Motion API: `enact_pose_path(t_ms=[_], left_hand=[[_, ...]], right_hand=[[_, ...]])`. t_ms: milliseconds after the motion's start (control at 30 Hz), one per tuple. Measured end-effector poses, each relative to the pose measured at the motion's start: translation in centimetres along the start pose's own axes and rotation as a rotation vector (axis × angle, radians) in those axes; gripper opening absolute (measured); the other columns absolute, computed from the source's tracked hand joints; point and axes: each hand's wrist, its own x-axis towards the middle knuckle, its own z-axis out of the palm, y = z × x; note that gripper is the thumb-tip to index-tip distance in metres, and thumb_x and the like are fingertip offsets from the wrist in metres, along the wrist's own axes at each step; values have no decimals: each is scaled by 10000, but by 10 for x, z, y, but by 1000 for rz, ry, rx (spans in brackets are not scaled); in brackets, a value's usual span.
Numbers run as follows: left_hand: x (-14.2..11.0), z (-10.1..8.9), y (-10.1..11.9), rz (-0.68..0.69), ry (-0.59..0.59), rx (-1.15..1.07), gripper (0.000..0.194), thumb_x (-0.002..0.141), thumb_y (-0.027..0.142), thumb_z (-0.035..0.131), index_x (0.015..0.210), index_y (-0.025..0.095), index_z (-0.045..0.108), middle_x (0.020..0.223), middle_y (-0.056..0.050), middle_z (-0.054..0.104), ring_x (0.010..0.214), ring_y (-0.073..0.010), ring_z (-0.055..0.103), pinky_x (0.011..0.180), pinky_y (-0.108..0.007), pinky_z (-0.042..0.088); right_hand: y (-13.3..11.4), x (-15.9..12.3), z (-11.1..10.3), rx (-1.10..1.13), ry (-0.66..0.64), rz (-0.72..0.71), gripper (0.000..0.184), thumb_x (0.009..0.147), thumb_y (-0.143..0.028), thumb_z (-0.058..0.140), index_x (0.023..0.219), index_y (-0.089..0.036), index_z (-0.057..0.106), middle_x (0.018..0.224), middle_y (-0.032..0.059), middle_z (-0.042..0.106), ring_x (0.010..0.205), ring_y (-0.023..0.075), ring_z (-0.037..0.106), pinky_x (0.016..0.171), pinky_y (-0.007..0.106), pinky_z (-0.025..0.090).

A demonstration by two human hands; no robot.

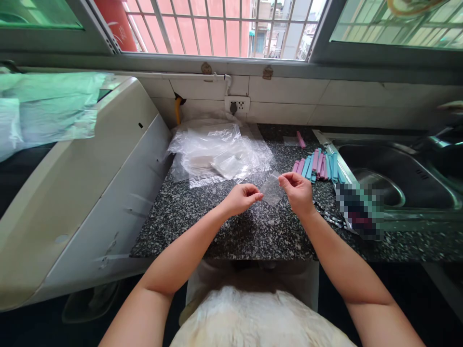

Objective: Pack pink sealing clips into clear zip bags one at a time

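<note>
A small clear plastic bag [272, 189] is stretched between my two hands above the speckled countertop [253, 236]. My left hand [243, 198] pinches its left corner between thumb and fingertips. At its upper right, my right hand [297, 189] grips the edge the same way. Whether anything lies inside the bag cannot be made out. Just beyond my right hand is a heap of pink and blue bag clips [320, 165]. Past my left hand lies a loose pile of clear plastic bags [220, 149].
One pink clip [301, 140] rests by a small clear packet [290, 140] near the wall. A steel sink [376, 159] is on the right, with a blurred-out package [360, 212] at its front corner. A bulky white appliance [108, 164] bounds the left side. A wall socket [237, 104] is behind.
</note>
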Motion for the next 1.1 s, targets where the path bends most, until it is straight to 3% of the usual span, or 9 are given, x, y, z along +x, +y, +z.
enact_pose_path(t_ms=[133,300,600,767,933,1100], left_hand=[[0,-1,3,14,10,25,238,697,365,627,624,141,589,508,24,508,475,-68,399,464,-215,321],[1,0,6,95,162,-86,270,666,410,661,660,149,589,569,13,549,533,-78,445,508,-215,371],[3,-5,4,108,403,-269,300,624,432,684,597,160,561,532,38,499,513,-73,416,515,-218,354],[3,-11,6,106,530,-269,288,624,423,688,612,164,562,539,42,498,502,-70,404,508,-216,350],[2,-10,6,135,535,-263,262,651,388,682,611,163,554,522,50,479,486,-64,392,498,-206,342],[1,-11,7,133,546,-264,269,636,389,685,595,154,559,501,53,454,467,-60,376,471,-198,319]], right_hand=[[-4,-2,0,-32,-32,-13,270,677,-444,656,676,-184,586,601,-16,546,557,106,469,548,252,401],[-6,-9,9,-71,-212,11,301,674,-476,649,659,-183,581,585,-16,535,539,104,454,518,246,379],[1,-16,18,-85,-392,23,302,679,-473,642,700,-176,591,594,-15,546,524,96,453,501,233,365],[8,-20,21,-144,-391,-2,240,734,-382,581,628,-166,569,558,-14,541,516,93,456,515,233,368],[11,-18,20,-172,-415,20,242,718,-394,589,650,-162,586,569,-11,562,510,90,464,513,227,376],[2,9,-3,-266,-255,33,235,705,-390,585,709,-156,607,650,15,619,597,124,542,588,252,438]])
